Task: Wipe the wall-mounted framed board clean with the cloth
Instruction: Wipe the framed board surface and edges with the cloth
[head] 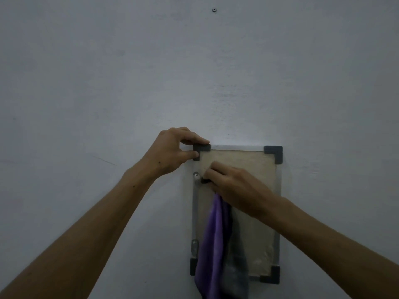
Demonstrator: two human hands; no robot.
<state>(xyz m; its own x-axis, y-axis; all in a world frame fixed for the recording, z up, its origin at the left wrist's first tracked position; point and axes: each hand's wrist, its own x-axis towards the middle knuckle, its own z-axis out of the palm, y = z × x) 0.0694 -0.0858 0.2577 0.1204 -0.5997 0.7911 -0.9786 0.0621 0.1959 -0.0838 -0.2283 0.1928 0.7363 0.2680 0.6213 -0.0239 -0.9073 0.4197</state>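
Fingers of my left hand [172, 149]: curled, pinching the board's [248, 169] top-left dark corner cap [201, 150], likely to steady the frame. Left edge: two metal brackets [196, 176] fixing it to the wall [194, 72]. Right hand [233, 182]: fingers bent, pressing the bunched purple cloth [213, 234] against the upper board; its loose tail hangs down.

The place is an indoor room, but which kind of room cannot be told. Almost all the view is a plain painted wall [129, 72], grey-white and a little scuffed, under dim light. A small screw [214, 10] sits high in it, and a framed board [248, 160] with dark corner caps hangs lower.
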